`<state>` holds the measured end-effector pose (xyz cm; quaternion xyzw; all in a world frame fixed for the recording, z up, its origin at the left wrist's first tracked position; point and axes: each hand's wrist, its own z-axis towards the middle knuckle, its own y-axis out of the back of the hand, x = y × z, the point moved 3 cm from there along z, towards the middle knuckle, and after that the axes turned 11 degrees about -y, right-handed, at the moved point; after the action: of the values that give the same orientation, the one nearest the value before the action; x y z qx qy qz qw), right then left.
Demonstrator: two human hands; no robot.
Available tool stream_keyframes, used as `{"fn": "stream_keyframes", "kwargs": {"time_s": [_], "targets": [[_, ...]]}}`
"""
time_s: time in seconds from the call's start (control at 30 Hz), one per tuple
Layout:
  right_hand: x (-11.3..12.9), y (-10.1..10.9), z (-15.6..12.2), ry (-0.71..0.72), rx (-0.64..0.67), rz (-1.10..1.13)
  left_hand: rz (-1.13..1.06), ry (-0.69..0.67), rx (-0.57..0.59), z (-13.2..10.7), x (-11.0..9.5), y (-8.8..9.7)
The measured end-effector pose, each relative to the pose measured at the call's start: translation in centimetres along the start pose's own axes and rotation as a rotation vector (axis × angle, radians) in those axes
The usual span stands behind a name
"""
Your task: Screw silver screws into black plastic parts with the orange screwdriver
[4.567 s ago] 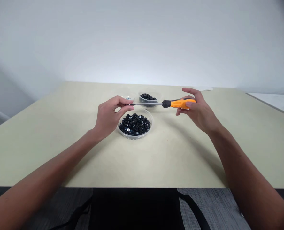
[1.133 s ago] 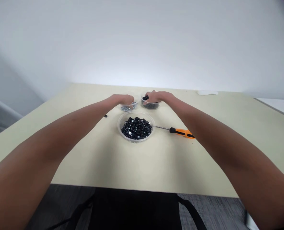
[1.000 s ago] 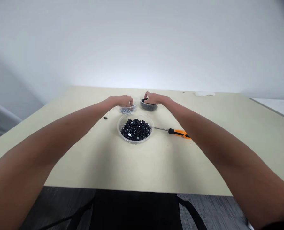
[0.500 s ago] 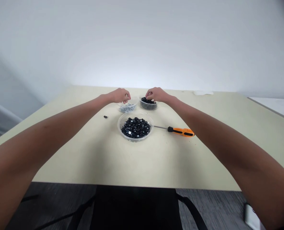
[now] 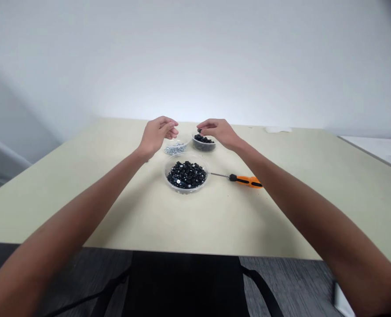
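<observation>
My left hand (image 5: 157, 133) hovers above a small clear dish of silver screws (image 5: 174, 149), its fingertips pinched together; what they hold is too small to make out. My right hand (image 5: 217, 130) hangs over a small dish of black parts (image 5: 203, 141) and pinches one small black part between thumb and finger. In front of both stands a larger clear bowl (image 5: 186, 175) full of black round parts. An orange-handled screwdriver (image 5: 244, 179) lies on the table to the bowl's right, untouched.
The beige table (image 5: 83, 185) reaches to a white wall. A white flat object (image 5: 277, 129) lies at the far edge. A second pale tabletop (image 5: 376, 147) adjoins at the right. A dark chair (image 5: 185, 284) is below the near edge.
The screwdriver, held in both hands earlier, now lies on the table. Both hands dipped into the two small dishes and have now lifted out, fingers pinched.
</observation>
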<state>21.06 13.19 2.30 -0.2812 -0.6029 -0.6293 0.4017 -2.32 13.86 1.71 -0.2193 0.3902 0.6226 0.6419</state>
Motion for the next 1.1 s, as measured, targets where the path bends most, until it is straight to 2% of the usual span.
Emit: {"fn": "stream_keyframes", "kwargs": {"time_s": [0.07,0.13,0.23,0.33,0.43,0.67,0.83,0.93,1.1], "targets": [[1.0,-0.7,-2.6,0.041,-0.014,0.164,-0.088,-0.007,-0.038,-1.6,-1.2,-0.6],[2.0,-1.4,-5.3,0.070,-0.029,0.269,-0.139,-0.036,-0.030,-3.0,-2.4,-1.3],[2.9,-2.4,-8.4,0.077,-0.044,0.321,-0.092,-0.104,0.003,-4.8,-3.7,-2.1],[3.3,-3.1,-9.9,0.129,-0.073,0.343,-0.036,-0.125,0.019,-5.9,-4.2,-2.3],[3.3,-3.6,-10.3,0.158,-0.078,0.394,0.035,-0.154,0.033,-6.7,-4.4,-2.2],[2.9,-4.5,-10.7,0.096,0.002,0.441,0.099,-0.196,0.112,-7.7,-4.5,-3.1],[2.8,-4.6,-10.6,0.079,-0.012,0.486,0.205,-0.258,0.175,-7.8,-4.5,-3.5],[2.8,-4.8,-10.7,0.055,-0.031,0.527,0.250,-0.298,0.143,-7.7,-4.7,-3.2],[2.9,-5.1,-10.8,0.021,-0.043,0.565,0.074,-0.204,0.104,-7.8,-4.9,-3.2]]}}
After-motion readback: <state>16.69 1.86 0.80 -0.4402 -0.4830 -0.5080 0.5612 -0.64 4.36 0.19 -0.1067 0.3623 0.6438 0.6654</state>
